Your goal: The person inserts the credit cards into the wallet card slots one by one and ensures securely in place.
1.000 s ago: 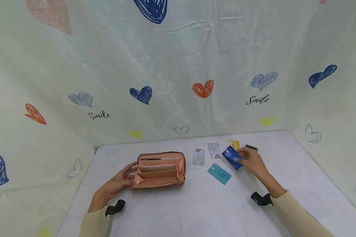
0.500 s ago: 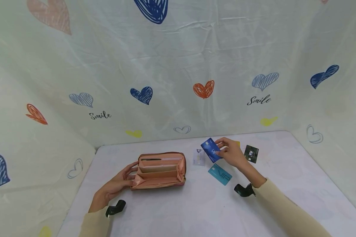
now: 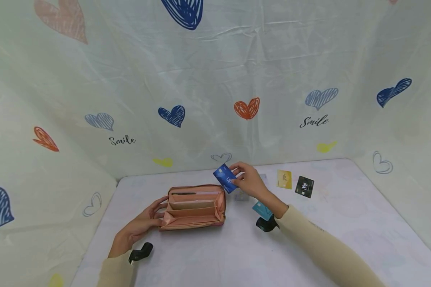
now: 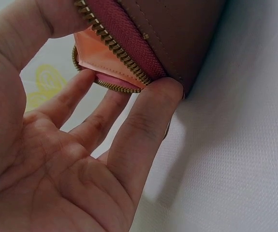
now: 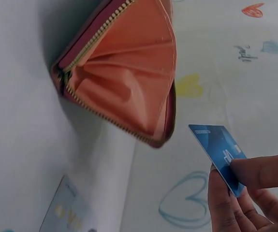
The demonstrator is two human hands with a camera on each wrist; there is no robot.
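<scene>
I see my right hand (image 3: pixel 250 182) pinching the blue card (image 3: pixel 225 178) just above the far right corner of the open pink wallet (image 3: pixel 194 206), which my left hand (image 3: pixel 141 224) grips by its left end on the surface (image 3: pixel 344 223).

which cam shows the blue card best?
Right wrist: the blue card fills the foreground, pinched by the right hand. Head view shows it small beside the wallet. Left wrist misses it.
</scene>
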